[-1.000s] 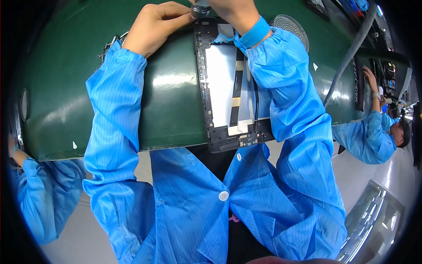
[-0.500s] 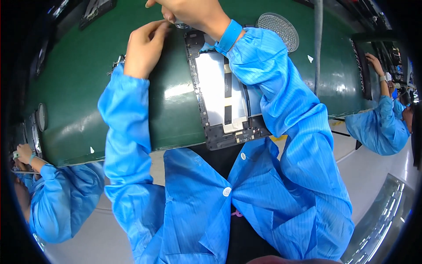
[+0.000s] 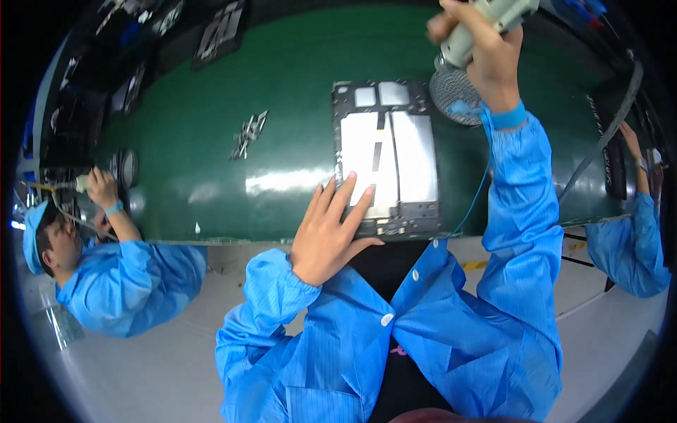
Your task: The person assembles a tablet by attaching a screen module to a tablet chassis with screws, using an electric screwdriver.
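Note:
An opened tablet (image 3: 415, 158) with a black frame and silver battery packs lies on the green bench, its near end at the bench edge. My left hand (image 3: 328, 229) rests with spread fingers on its near left corner. Up at the far right, my right hand (image 3: 497, 67) is wrapped round a pale grey electric screwdriver (image 3: 462, 46). The tool's silver nose points down over a round screw plate (image 3: 444, 88) full of small holes, just right of the tablet. Its tip is too blurred to make out.
Several small metal parts (image 3: 248, 135) lie in a heap left of the tablet. A blue cord (image 3: 478, 194) runs from my right wrist strap to the bench edge. A grey cable (image 3: 603, 137) hangs at the right. Co-workers sit on both sides, one holding a pale tool (image 3: 83, 183).
My left hand has come from the far part of the bench down onto the tablet. My right hand has swung right from the tablet's far end to the screw plate.

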Demonstrator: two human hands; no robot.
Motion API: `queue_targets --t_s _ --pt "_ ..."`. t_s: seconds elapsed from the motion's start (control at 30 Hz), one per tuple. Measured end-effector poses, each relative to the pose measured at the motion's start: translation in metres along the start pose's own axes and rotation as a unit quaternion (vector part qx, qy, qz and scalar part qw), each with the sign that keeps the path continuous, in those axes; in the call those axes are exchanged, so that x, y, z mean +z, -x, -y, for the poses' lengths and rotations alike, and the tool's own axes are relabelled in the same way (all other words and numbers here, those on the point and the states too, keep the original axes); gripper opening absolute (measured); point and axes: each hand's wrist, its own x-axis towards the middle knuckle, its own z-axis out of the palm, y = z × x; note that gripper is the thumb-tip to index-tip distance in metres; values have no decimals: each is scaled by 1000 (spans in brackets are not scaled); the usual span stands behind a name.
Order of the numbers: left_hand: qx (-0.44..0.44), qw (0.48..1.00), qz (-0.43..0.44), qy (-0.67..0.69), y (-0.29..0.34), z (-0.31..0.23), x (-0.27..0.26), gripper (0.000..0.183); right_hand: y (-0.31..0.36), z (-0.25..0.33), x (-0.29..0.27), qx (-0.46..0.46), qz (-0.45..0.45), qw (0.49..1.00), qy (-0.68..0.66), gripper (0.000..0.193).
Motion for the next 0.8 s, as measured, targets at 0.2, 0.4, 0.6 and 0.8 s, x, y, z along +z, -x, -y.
queue_targets --t_s 0.2,0.4,0.6,0.8 --pt "-8 998 -49 33 -61 44 0 72 8 21 -97 -37 -49 991 122 22" --pt "16 991 -117 -56 -194 161 9 63 6 40 -130 -83 -164 981 58 33" --pt "-28 996 -74 -30 -292 249 6 68 17 34 -129 -23 -124 988 89 32" --pt "93 916 -375 -111 -392 161 26 38 18 24 -119 21 -90 989 111 31"
